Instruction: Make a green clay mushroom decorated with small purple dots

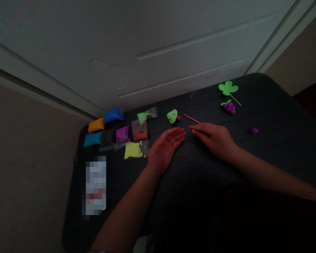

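Observation:
My left hand (165, 149) lies palm up on the dark table, fingers stretched out and nothing in it. Beside it, my right hand (213, 140) pinches a tiny bit of yellow clay (193, 131) between thumb and fingertips. A thin pink modelling stick (191, 118) lies just beyond the right fingers. Behind the hands rests a small clay tree (172, 116) with a light green crown, small dark reddish spots and a reddish-brown trunk. An opened bag of yellow clay (133, 150) is close to my left wrist. Tiny crumbs dot the table between my hands.
Bags of blue clay (112, 115), orange clay (96, 125), teal clay (93, 139), purple clay (122, 133), red clay (140, 131) and green clay (144, 116) lie left. Right are a green clover (228, 88), purple grapes (229, 107) and a purple lump (254, 130). A white panel (173, 42) stands behind.

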`<state>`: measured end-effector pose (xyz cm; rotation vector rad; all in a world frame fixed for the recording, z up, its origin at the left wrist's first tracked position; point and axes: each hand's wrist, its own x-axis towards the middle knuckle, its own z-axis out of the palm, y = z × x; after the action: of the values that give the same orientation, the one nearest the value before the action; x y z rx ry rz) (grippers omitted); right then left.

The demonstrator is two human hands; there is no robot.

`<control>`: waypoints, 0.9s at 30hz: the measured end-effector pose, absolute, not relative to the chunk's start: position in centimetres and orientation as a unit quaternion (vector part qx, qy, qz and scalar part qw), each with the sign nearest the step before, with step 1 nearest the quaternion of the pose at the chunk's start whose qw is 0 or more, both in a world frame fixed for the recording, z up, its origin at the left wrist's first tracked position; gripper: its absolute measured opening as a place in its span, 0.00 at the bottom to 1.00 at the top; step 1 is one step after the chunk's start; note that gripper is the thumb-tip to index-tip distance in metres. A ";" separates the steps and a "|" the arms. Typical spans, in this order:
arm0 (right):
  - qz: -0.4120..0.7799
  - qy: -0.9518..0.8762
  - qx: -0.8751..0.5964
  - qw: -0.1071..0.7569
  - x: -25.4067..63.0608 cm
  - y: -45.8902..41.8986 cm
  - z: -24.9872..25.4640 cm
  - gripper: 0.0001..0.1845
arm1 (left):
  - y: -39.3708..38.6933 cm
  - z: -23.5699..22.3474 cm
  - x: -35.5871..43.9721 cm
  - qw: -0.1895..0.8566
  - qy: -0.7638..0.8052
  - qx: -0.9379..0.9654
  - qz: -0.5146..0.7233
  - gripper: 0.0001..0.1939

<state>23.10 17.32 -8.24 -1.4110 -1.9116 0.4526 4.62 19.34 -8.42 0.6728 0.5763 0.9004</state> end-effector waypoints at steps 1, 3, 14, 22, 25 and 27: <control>0.177 -0.740 -0.546 0.351 23.1 17.3 -8.2 0.12 | 19.4 -8.4 4.6 0.809 0.267 0.311 0.421 0.18; 0.181 -0.741 -0.550 0.340 23.2 17.3 -8.2 0.11 | 19.4 -8.5 4.6 0.811 0.262 0.306 0.423 0.19; 0.150 -0.748 -0.557 0.328 23.3 17.4 -8.0 0.06 | 19.5 -8.7 4.5 0.806 0.264 0.308 0.430 0.19; 0.125 -0.765 -0.544 0.323 23.2 17.4 -8.2 0.07 | 19.5 -8.5 4.5 0.807 0.260 0.311 0.431 0.19; 0.118 -0.768 -0.544 0.317 23.3 17.5 -8.2 0.08 | 19.5 -8.6 4.4 0.806 0.262 0.312 0.430 0.19; 0.117 -0.772 -0.548 0.300 23.4 17.6 -8.4 0.08 | 19.5 -8.8 4.5 0.798 0.269 0.322 0.433 0.19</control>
<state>23.36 17.61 -8.43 -1.4541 -2.0501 0.3113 4.48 19.50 -8.77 0.6919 0.5783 0.9292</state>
